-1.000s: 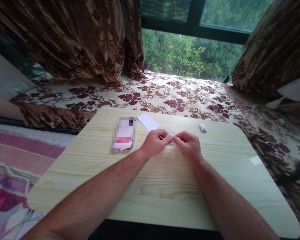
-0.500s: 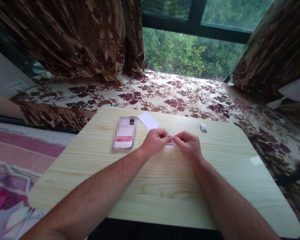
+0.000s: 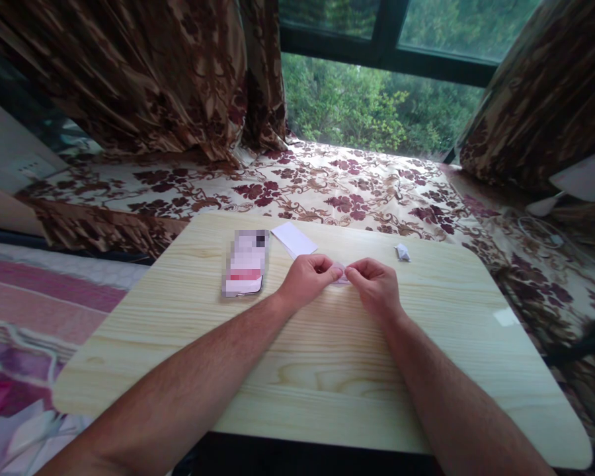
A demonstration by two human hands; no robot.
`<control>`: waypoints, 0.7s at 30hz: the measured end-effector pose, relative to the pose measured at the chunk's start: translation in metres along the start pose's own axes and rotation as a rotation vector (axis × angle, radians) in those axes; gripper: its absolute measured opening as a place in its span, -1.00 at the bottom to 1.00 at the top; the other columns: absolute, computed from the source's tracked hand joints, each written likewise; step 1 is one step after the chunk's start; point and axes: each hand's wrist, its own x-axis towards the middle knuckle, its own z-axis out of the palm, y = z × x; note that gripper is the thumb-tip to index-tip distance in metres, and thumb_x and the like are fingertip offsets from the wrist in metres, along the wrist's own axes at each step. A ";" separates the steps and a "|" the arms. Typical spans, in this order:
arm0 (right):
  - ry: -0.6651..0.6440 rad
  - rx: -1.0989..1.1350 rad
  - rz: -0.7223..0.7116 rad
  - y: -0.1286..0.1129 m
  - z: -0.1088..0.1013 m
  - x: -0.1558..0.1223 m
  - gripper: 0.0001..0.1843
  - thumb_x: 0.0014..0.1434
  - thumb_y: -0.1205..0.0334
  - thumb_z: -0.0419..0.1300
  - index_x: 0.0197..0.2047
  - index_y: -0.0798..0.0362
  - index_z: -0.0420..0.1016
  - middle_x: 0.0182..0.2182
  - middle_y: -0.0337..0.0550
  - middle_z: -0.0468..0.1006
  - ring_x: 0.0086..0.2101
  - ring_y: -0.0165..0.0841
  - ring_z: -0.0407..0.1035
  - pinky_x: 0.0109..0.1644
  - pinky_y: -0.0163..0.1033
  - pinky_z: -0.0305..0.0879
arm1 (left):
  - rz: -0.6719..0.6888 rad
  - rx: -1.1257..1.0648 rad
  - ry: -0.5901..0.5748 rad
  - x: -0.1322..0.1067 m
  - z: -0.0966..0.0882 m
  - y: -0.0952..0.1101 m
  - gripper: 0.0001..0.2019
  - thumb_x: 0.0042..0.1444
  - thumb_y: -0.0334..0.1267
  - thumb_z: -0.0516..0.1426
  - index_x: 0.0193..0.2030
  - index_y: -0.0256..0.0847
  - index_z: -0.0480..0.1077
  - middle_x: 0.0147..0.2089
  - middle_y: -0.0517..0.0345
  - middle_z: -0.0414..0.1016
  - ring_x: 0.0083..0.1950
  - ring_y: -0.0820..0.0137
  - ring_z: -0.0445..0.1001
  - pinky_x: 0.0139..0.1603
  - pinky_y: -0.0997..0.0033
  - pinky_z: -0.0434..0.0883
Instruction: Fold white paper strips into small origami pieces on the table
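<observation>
Between my fingertips is a small piece of pale paper, low over the middle of the table; most of it is hidden by my fingers. My left hand pinches its left side, thumb on top. My right hand pinches the right side, close against the left thumb. Just beyond my left hand lies a white sheet of paper, flat on the table. A small folded white paper piece rests on the table beyond and to the right of my right hand.
A phone, partly blurred out, lies on the wooden table left of my hands. Past the far edge is a ledge with a floral cover below the window. A white patch shows near the table's right edge.
Both hands stay in nearly the same place. The fingers have shifted slightly on the small paper, and a little more of it shows between the thumbs.
</observation>
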 end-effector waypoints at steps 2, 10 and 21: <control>0.004 0.018 0.014 -0.001 0.000 0.001 -0.85 0.04 0.19 0.28 -0.46 0.10 0.55 -0.56 -0.22 0.53 -0.55 -0.42 0.31 -0.46 -0.32 0.20 | -0.002 -0.008 0.011 0.000 0.000 -0.001 -0.74 0.02 -0.10 0.24 -0.43 -0.31 0.50 -0.51 0.18 0.43 -0.49 0.50 0.28 -0.50 0.51 0.19; -0.017 0.049 0.027 -0.004 0.000 0.000 -0.85 0.03 0.20 0.28 -0.47 0.11 0.54 -0.58 -0.24 0.50 -0.57 -0.45 0.28 -0.49 -0.33 0.17 | -0.003 -0.083 0.014 0.001 0.001 -0.002 -0.75 0.01 -0.11 0.26 -0.37 -0.32 0.51 -0.42 0.12 0.52 -0.40 0.46 0.39 -0.38 0.48 0.31; -0.029 0.002 0.013 -0.003 0.002 -0.001 -0.85 0.03 0.18 0.28 -0.46 0.10 0.56 -0.57 -0.22 0.52 -0.55 -0.43 0.30 -0.48 -0.33 0.19 | -0.053 -0.049 0.008 0.000 0.001 0.000 -0.77 -0.01 -0.12 0.26 -0.46 -0.28 0.48 -0.60 0.26 0.35 -0.57 0.54 0.20 -0.55 0.51 0.15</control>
